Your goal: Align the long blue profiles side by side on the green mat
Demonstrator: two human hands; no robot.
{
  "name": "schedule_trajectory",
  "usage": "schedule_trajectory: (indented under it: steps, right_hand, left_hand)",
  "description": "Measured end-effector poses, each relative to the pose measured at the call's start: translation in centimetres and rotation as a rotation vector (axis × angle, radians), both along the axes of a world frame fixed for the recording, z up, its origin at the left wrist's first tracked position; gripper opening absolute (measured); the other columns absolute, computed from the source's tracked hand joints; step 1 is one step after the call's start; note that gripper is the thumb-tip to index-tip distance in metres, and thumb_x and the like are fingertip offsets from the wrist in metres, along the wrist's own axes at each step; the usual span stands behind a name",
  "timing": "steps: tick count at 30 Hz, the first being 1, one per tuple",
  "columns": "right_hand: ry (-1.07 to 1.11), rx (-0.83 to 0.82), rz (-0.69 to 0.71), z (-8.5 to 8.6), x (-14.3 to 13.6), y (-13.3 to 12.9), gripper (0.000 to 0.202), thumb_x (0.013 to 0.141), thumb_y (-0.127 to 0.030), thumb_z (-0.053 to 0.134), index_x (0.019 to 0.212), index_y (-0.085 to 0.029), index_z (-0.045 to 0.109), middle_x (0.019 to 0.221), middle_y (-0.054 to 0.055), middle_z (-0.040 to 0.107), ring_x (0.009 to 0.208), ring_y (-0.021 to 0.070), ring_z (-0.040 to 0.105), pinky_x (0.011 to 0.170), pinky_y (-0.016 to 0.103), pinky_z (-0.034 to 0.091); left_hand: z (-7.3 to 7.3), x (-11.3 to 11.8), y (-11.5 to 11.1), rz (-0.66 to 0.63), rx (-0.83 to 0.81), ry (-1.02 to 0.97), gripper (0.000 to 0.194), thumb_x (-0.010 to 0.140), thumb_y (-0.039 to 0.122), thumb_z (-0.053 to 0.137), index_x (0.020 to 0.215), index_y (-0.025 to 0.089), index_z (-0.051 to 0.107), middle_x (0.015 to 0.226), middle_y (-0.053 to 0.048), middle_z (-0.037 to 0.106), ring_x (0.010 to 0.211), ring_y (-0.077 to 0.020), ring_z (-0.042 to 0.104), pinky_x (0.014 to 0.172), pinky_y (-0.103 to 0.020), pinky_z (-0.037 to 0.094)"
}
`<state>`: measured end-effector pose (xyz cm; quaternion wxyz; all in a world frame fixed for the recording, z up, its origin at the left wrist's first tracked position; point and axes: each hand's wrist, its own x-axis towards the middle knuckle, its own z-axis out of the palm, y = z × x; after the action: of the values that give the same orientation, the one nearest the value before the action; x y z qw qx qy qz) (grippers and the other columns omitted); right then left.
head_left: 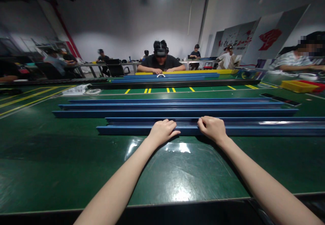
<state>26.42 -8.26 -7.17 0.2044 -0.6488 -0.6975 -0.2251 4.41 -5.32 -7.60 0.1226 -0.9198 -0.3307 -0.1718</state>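
A long blue U-shaped channel (256,130) lies crosswise on the green table in front of me, its open trough facing up. My left hand (164,131) rests over it left of the middle, fingers curled into the trough and thumb along the near wall. A short way to the right, my right hand (212,128) is closed over the same channel with its fingers bent. Both palms are turned down, so the insides of the hands are hidden. Whether anything small is under the right fingers cannot be seen.
More blue channels (175,112) lie parallel just beyond, with a dark phone-like slab (280,99) by their right end. Farther off are a black rail (182,83), a yellow bin (294,86) and a white box (76,89). A co-worker (162,57) leans over the far side.
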Motion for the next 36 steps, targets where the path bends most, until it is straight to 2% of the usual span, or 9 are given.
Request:
schedule_trajectory:
  steps: [36]
  right_hand:
    - [-0.006, 0.009, 0.003, 0.05, -0.03, -0.03, 0.04, 0.079, -0.033, 0.032, 0.053, -0.016, 0.058, 0.06, 0.004, 0.062, 0.05, 0.0104, 0.05, 0.046, 0.023, 0.018]
  left_hand:
    - [0.04, 0.07, -0.16, 0.008, 0.017, 0.013, 0.035, 0.085, 0.046, 0.035, 0.092, 0.018, 0.054, 0.091, -0.004, 0.061, 0.084, -0.0167, 0.056, 0.067, -0.025, 0.042]
